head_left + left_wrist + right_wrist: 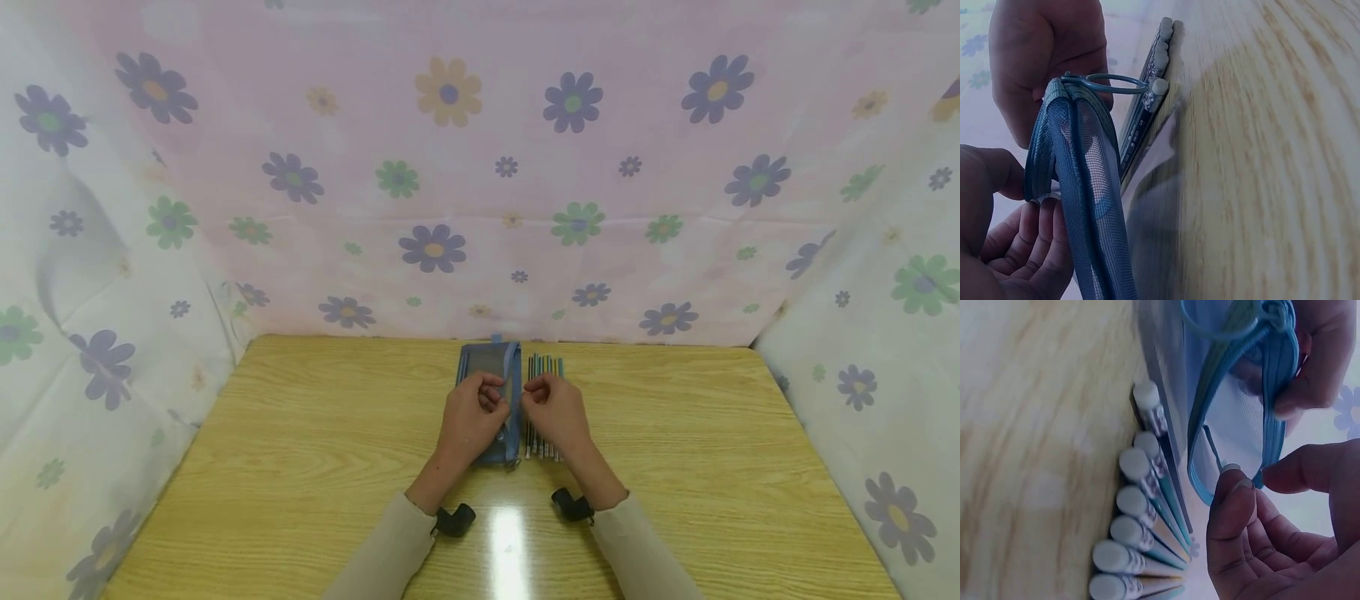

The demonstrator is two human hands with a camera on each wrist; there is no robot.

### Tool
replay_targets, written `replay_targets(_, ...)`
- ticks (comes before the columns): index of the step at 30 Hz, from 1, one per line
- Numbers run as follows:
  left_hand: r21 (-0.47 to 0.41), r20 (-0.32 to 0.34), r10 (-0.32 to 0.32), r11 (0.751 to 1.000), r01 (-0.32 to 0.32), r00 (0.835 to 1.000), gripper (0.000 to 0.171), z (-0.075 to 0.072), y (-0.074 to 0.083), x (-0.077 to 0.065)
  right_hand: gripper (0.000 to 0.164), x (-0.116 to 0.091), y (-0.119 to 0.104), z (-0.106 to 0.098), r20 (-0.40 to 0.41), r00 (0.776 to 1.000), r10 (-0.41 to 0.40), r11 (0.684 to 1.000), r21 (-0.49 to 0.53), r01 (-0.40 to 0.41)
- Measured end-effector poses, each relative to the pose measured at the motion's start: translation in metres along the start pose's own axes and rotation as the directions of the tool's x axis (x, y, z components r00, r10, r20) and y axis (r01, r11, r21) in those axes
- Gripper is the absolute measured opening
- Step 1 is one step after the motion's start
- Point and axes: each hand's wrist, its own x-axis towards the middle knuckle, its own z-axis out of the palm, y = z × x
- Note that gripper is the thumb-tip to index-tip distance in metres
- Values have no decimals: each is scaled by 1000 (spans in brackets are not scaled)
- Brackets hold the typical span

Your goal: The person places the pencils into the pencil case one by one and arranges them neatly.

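A blue mesh zip pouch lies on the table, its zipped side raised and gaping. My left hand pinches one zip edge between thumb and fingers; in the left wrist view the pouch stands tilted beside that hand. From the right, my right hand pinches at the other end of the opening, thumb and forefinger right at the zip edge in the right wrist view. A blue ring hangs from the pouch's near corner. Several pencils with white erasers lie beside the pouch, under the right hand.
The wood-grain table carries the pouch and pencils near its back edge. A flowered cloth rises behind it and along both sides. Black wrist cameras sit at both cuffs, close above the table.
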Motion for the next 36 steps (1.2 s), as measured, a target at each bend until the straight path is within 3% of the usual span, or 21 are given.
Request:
replay_targets(15,-9,4,6,1000,-6,1000,25,0,0,0,20,6,9,-14,-73,997,-31,997,-76,25)
replay_targets(28,-14,-4,28,1000,-28,1000,24,1,-1,-1,23,10,19,-23,-96,993,63,995,-72,-70)
replay_targets(36,-11,-6,26,1000,-26,1000,24,1,-2,-2,21,10,23,-28,-113,991,72,993,-86,-82)
